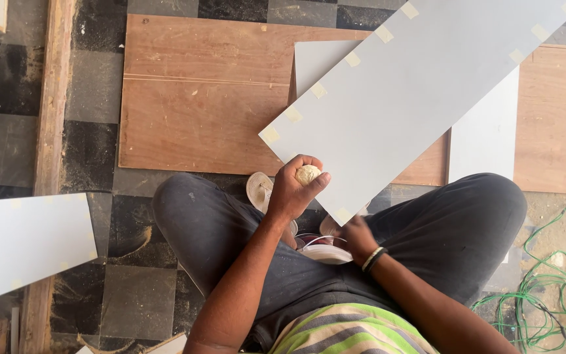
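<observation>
Long grey laminate panel (401, 98) with tape tabs along its edges, slanting over plywood sheets (198, 98) to the knees: stiff, light, slippery-faced, likely best taken by the long edges. Left hand (293, 190) closed on a pale tape ball (307, 174) beside the panel's near edge; right hand (356, 237) at the near corner, grip impossible to tell. Tangled green wire (545, 288) alongside, sandals (260, 190) underfoot.

Left hand (294, 189) raised, fingers curled closed, right hand (356, 237) lowered between knees

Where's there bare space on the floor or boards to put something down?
Free: the brown plywood board left of the long grey panel, and the tiled floor between it and the wooden plank. Crowded: between the knees, by the left hand, right hand and sandals.
</observation>
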